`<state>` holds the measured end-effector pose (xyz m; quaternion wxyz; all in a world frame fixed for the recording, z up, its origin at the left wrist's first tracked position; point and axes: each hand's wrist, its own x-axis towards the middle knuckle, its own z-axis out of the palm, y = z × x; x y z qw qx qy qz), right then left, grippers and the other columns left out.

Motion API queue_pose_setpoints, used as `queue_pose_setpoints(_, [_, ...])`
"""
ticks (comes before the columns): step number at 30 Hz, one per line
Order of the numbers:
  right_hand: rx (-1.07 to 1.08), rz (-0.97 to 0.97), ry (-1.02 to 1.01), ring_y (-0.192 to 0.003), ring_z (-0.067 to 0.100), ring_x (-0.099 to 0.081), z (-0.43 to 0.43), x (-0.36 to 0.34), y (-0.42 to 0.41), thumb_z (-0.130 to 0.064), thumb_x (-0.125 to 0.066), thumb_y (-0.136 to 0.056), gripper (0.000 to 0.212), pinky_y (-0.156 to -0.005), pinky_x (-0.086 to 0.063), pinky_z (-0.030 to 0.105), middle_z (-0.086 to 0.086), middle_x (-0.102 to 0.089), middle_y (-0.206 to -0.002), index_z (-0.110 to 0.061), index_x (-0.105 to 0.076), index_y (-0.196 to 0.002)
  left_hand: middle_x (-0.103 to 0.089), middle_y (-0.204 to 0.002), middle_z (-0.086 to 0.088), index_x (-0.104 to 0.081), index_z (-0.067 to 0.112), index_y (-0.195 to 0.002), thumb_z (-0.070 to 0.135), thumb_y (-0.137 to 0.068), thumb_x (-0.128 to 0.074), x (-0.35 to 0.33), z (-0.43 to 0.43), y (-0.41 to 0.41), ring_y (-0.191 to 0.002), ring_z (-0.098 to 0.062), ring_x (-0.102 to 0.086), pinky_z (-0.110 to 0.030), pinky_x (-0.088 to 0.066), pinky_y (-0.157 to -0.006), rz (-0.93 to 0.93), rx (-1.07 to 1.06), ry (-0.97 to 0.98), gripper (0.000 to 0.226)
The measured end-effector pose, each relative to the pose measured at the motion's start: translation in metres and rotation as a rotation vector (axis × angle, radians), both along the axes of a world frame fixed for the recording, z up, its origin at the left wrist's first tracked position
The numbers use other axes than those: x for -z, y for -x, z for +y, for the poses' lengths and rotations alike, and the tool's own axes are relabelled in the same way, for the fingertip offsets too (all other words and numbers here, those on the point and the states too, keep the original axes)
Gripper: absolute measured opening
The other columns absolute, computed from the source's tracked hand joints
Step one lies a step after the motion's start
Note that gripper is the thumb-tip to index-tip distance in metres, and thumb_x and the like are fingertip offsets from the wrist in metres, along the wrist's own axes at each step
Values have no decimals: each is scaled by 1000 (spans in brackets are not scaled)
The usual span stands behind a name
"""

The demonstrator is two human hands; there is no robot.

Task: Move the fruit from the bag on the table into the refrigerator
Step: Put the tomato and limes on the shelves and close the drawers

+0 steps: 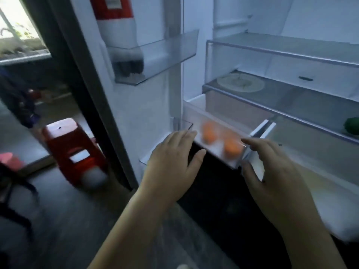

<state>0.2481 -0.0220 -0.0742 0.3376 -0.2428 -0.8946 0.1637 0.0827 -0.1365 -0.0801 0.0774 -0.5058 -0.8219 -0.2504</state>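
The refrigerator stands open in front of me. Its clear left crisper drawer (196, 111) is slid partway out, and two orange fruits (208, 132) (232, 147) show blurred through its front wall. My left hand (172, 162) reaches to the drawer's front left corner with straight fingers whose tips touch or nearly touch it. My right hand (272, 171) is at the drawer's front right corner, fingers extended, thumb below the edge. Neither hand holds anything. The bag and the table are out of view.
A green fruit or vegetable (352, 126) lies on a shelf at the right edge. A round plate (240, 82) sits on the middle glass shelf. A cola bottle (120, 35) stands in the door bin. A red plastic stool (71, 148) is on the floor to the left.
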Motion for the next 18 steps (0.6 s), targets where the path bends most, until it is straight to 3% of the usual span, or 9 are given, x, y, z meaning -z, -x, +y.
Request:
queue_pose_setpoints(5, [-151, -36, -8, -97, 12, -58, -57, -5, 33, -22, -57, -85, 35, -78, -39, 18, -8, -56, -114, -19, -57, -120, -40, -145, 10, -37, 27, -141, 51, -94, -36, 1, -84, 5, -134, -9, -34, -30, -31, -106, -22, -163, 9, 53])
queue_pose_setpoints(12, [-495, -51, -8, -105, 5, -53, -174, -4, 134, -27, -57, -86, 39, -84, -37, 14, -4, -58, -116, -18, -54, -124, -50, -139, 1, -47, 17, -135, 40, -91, -50, 0, -233, 59, -128, -18, -46, -35, -39, -104, 32, -465, -41, 50])
queue_pose_setpoints(18, [-721, -86, 3, -111, 5, -50, -294, 4, 243, -28, -60, -86, 44, -87, -43, 24, -10, -50, -127, -30, -47, -128, -40, -146, 2, -39, 22, -141, 61, -86, -16, 12, -385, 123, -134, -13, -36, -37, -33, -109, -79, -738, -36, 71])
